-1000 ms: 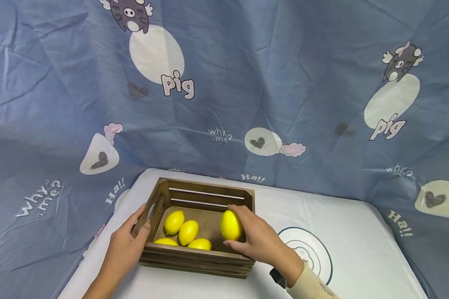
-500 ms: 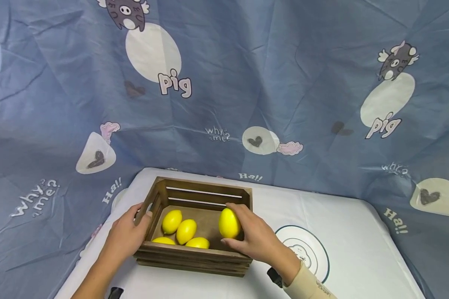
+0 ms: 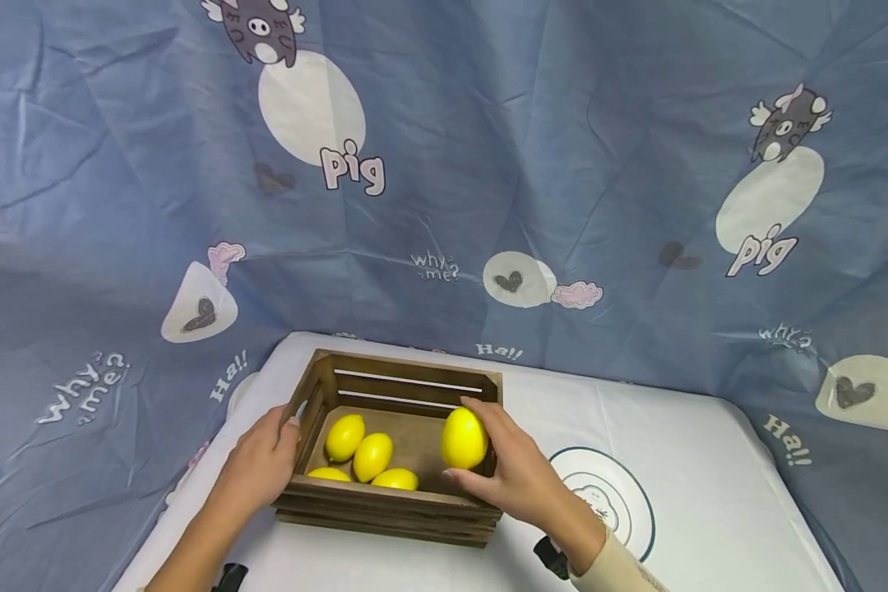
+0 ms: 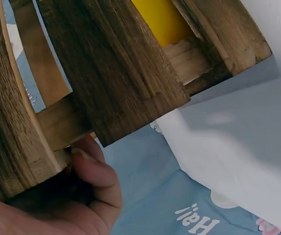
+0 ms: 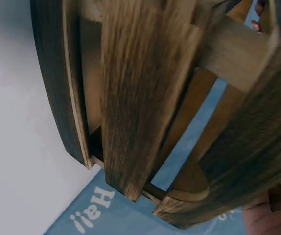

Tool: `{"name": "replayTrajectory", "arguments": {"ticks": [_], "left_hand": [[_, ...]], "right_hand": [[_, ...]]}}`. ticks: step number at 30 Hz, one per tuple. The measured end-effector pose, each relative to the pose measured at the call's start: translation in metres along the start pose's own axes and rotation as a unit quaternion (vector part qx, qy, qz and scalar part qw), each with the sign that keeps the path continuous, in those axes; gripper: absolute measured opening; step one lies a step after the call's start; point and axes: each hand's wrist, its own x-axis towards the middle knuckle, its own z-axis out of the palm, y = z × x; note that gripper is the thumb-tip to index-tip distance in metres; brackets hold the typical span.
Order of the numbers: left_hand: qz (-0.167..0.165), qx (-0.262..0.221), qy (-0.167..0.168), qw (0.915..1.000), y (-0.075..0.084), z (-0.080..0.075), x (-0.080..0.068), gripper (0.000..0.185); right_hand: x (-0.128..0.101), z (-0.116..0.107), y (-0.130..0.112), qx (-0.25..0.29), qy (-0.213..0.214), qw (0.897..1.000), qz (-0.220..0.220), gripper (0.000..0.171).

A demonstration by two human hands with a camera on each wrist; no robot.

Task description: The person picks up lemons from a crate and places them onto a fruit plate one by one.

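A brown slatted wooden crate (image 3: pixel 388 514) stands on the white table. My left hand (image 3: pixel 259 460) grips the crate's left end, and the left wrist view shows its fingers (image 4: pixel 97 174) curled under the wood. My right hand (image 3: pixel 521 469) holds a yellow lemon (image 3: pixel 464 438) above the right part of the crate, between thumb and fingers. Several more lemons (image 3: pixel 372 457) lie inside towards the left, two of them partly hidden by the front wall. In the right wrist view the slats (image 5: pixel 135 98) cover most of the picture, with a bit of the hand at the lower right.
To the right of the crate lies a white round plate (image 3: pixel 632 485) with a dark rim, partly behind my right wrist. White cloth (image 3: pixel 718 493) covers the table. A blue printed curtain (image 3: pixel 414 312) hangs behind and at both sides.
My left hand has closed from a looser pose onto the crate's left end. The right hand and its lemon have shifted slightly right and up.
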Motion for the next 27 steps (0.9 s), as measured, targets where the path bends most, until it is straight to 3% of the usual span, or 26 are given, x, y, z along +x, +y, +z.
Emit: {"name": "replayTrajectory", "arguments": {"ticks": [6,13,20,27], "left_hand": [[-0.021,-0.003,-0.017,0.9996,0.0,0.0,0.003,0.038],[-0.044,-0.008,-0.033,0.9985,0.003,-0.001,0.004,0.046],[-0.059,-0.021,-0.03,0.9976,0.002,-0.004,0.005,0.051],[-0.055,-0.02,-0.035,0.9977,0.002,-0.003,0.005,0.048]], "right_hand": [[-0.013,-0.016,0.001,0.025,0.075,0.997,-0.005,0.093],[-0.047,-0.042,0.019,-0.016,0.148,0.988,0.03,0.095],[-0.087,-0.06,0.049,-0.025,0.176,0.976,0.127,0.092],[-0.122,-0.071,0.077,-0.072,0.182,0.957,0.212,0.092]]}}
